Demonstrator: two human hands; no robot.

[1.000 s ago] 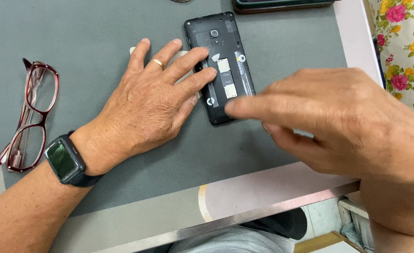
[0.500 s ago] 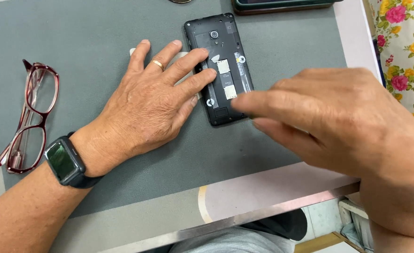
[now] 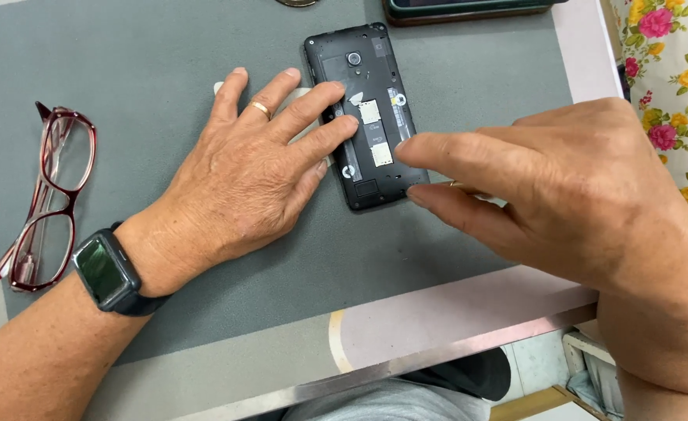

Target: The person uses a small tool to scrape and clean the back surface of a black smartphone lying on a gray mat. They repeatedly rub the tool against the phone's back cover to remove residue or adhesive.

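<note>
Head view: a black phone (image 3: 366, 117) with its back cover off lies flat on a grey mat (image 3: 126, 70), toward the far middle of the mat, its camera end pointing away from the person. Inside the open back show pale card slots and a small round lens.

The left hand (image 3: 243, 175) rests palm down on the mat just left of the phone. Its fingers (image 3: 313, 105) are spread and flat, gripping nothing; two fingertips lie across the left edge of the phone and press on it. A gold ring (image 3: 261, 108) sits on one finger and a dark watch (image 3: 106, 271) on the wrist. A small white thing (image 3: 221, 86) peeps from under the fingers; what it is cannot be told.

The right hand (image 3: 578, 187) hovers over the phone's near right corner. Its fingers are stretched out toward the left, loosely apart, holding nothing; the top fingertip is just beside the phone's right edge, and whether it touches cannot be told.

Red-framed glasses (image 3: 44, 199) lie folded at the left edge of the mat, well apart from the phone. A dark device (image 3: 469, 8) lies at the far edge of the mat, beyond the phone. The mat covers a pale surface (image 3: 437, 312) with a metal front rim. Flowered cloth (image 3: 675, 70) shows at the far right.
</note>
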